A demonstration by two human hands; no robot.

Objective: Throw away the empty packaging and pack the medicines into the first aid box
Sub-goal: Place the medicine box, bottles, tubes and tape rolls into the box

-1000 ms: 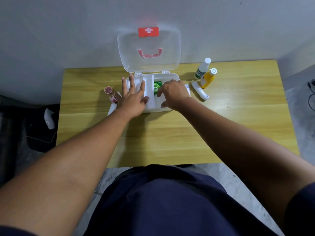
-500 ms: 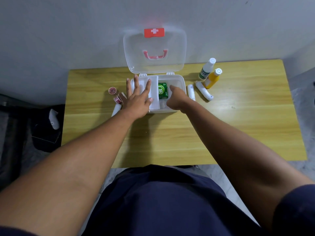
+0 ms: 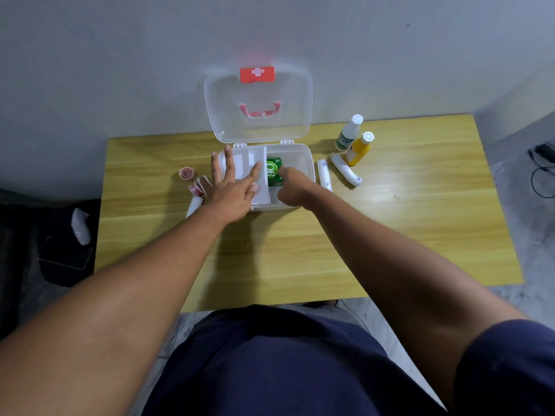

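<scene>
The translucent white plastic first aid box (image 3: 303,157) stands open on the yellow-green wood-grain surface (image 3: 405,223), its clear lid (image 3: 258,94), with red latch and red handle, leaning back against the grey wall. Inside, a glossy green packet with white lettering (image 3: 274,173) lies near the middle, beside a flat white removable tray (image 3: 255,163) that fills the left part. So packing has begun, but by my reading most of it is left.

The left hand (image 3: 232,187) lies flat on the tray with fingers spread wide, holding nothing and seemingly steadying it. The right hand (image 3: 292,187) reaches into the box next to the green packet with fingers curled under; whether they grip anything cannot be told.

Still outside the box: to the right, two soft white cylindrical rolls (image 3: 325,175) (image 3: 347,169) that look like wrapped gauze, a slim white plastic bottle with a green label (image 3: 348,135), and a yellow plastic bottle with a white cap (image 3: 359,150), both upright and close together. To the left, a small round pink-red tape roll (image 3: 186,173), a red-and-white patterned roll (image 3: 196,189) and a white tube-like piece (image 3: 193,205) lie just beside the left wrist.

On the floor to the left, a crumpled white piece (image 3: 80,226) lies in a dark bin-like container (image 3: 64,253), possibly discarded packaging; the view is too dim to be certain.
</scene>
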